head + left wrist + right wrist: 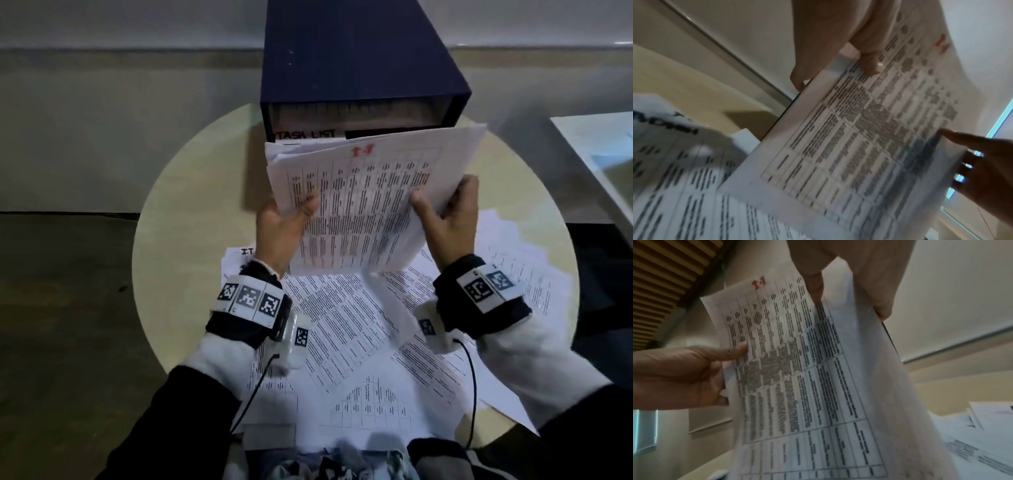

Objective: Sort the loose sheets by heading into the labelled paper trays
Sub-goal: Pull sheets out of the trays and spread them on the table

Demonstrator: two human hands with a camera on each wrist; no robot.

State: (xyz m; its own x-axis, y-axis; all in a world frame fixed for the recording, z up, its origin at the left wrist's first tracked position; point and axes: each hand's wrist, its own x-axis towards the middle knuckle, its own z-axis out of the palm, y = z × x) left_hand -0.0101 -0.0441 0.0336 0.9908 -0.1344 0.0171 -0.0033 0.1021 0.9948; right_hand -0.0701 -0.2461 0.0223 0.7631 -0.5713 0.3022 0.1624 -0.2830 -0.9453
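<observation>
on the round table (164,240) stands a dark tray cabinet (356,51), loose sheets (359,342) spread before it. both hands grip a lifted sheaf (370,205) just in front of its mouth, left hand (284,226) and right hand (448,219) pinching opposite edges; its top edge points toward a tray probably labelled "task list".

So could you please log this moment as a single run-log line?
left hand: grips stack | right hand: grips stack | stack: raised before tray box | loose sheets: on table
</observation>
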